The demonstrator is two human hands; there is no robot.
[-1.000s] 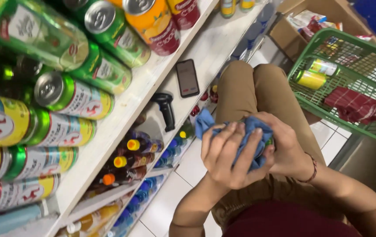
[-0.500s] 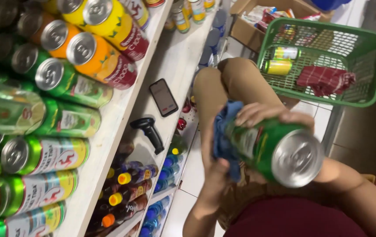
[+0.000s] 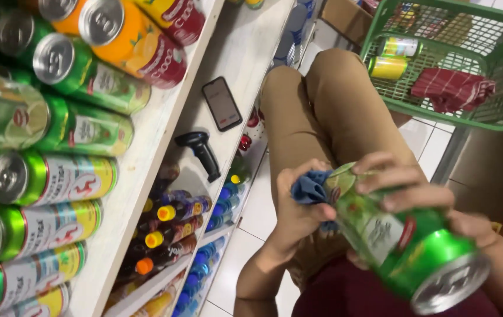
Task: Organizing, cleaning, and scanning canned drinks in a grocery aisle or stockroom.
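A: Grip: right hand (image 3: 421,196) wraps the green can (image 3: 404,235) round its middle, over the lap; left hand (image 3: 298,205) pinches a blue cloth (image 3: 310,188) against its end.

B: Handling?

A: Rigid, smooth metal cylinder, probably full, slippery; soft cloth. Shelf (image 3: 146,158) beside holds more cans.

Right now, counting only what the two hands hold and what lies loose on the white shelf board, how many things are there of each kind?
green can: 1
blue cloth: 1
black phone: 1
black scanner: 1
Total: 4
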